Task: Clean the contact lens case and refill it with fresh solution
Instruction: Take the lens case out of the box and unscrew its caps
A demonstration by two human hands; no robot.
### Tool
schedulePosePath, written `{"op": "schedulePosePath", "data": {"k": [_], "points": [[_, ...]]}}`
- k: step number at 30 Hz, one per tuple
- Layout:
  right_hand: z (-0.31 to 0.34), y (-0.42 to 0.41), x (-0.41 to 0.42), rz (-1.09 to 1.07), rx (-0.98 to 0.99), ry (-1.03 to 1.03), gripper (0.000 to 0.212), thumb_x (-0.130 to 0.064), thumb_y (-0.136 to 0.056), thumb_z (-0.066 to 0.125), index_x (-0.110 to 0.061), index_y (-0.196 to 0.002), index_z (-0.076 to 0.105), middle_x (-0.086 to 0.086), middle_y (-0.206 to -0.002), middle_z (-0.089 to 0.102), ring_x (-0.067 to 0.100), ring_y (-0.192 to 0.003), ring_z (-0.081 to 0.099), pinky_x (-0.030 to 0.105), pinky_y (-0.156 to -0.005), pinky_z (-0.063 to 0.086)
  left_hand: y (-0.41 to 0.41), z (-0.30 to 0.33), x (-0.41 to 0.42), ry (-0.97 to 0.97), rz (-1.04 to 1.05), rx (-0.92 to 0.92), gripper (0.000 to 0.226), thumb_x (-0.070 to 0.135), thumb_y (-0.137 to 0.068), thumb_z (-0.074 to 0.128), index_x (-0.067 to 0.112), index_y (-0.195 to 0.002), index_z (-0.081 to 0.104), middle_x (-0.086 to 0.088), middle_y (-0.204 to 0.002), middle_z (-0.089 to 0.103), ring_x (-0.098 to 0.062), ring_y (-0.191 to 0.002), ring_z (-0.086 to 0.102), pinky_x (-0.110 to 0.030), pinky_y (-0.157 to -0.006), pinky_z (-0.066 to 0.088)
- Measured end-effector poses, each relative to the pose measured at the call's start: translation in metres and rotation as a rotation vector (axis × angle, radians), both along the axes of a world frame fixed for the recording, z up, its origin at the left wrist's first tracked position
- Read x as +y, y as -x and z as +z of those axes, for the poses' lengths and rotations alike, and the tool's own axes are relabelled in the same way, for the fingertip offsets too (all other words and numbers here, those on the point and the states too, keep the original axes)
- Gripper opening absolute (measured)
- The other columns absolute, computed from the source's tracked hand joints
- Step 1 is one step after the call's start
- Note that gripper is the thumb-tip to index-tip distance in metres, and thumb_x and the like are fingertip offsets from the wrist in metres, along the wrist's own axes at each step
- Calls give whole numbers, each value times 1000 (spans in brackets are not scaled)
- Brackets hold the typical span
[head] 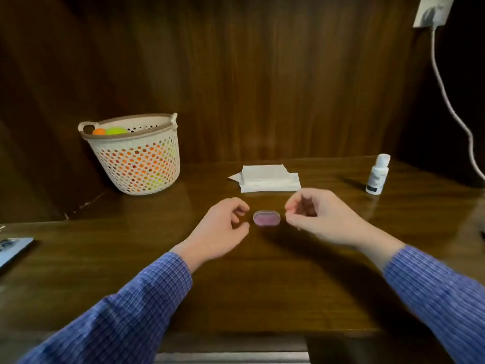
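Observation:
A small oval pink contact lens case [266,218] lies closed on the dark wooden desk [262,279]. My left hand [221,224] hovers just left of it, fingers curled and apart, holding nothing. My right hand [320,215] hovers just right of the case, fingers loosely curled, with nothing in it. Neither hand touches the case. A white solution bottle [377,175] with a white cap stands upright at the back right. A stack of folded white tissues [269,178] lies behind the case.
A perforated white basket [136,156] with orange and green items stands at the back left. A phone [13,249] lies at the left edge. A white charger and cable [451,101] hang along the right wall. A wooden panel rises behind the desk.

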State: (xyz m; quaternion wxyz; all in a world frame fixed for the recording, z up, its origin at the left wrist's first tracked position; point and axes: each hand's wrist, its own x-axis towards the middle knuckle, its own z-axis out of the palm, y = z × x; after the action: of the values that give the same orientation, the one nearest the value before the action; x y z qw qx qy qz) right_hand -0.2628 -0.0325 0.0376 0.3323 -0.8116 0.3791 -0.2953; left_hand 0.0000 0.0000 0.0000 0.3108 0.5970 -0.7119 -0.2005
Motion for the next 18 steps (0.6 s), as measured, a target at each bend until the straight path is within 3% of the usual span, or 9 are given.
{"op": "schedulePosePath", "data": {"k": [3, 6, 11, 18], "points": [[-10, -17, -29, -75, 149, 78, 19, -40, -84, 79, -37, -97, 65, -17, -98, 67, 8, -82, 68, 12, -63, 53, 3, -4, -20, -5, -12, -100, 49, 33, -92, 75, 41, -133, 50, 20, -124, 57, -2, -103, 62, -12, -76, 53], [-19, -33, -50, 8, 276, 106, 33, -65, -73, 73, -41, -93, 65, -20, -100, 63, 4, -81, 66, 15, -63, 52, 7, -8, -33, -25, -73, -119, 46, 37, -90, 76, 45, -127, 48, 21, -122, 59, -2, -100, 63, -12, -77, 52], [-34, -39, -72, 111, 339, 181, 19, -47, -80, 79, -42, -92, 66, -21, -96, 63, -6, -90, 59, 15, -66, 48, 12, -11, -42, 15, -131, -47, 30, 34, -91, 76, 43, -114, 59, 24, -103, 63, 6, -96, 60, -9, -70, 52], [-36, -40, -64, 126, 370, 333, 21, -52, -84, 64, -37, -97, 72, -19, -101, 69, 0, -87, 63, 22, -74, 58, 6, -13, -44, -6, -153, 49, 25, 25, -88, 81, 38, -106, 70, 23, -91, 66, -3, -82, 64, -14, -64, 51]]}}
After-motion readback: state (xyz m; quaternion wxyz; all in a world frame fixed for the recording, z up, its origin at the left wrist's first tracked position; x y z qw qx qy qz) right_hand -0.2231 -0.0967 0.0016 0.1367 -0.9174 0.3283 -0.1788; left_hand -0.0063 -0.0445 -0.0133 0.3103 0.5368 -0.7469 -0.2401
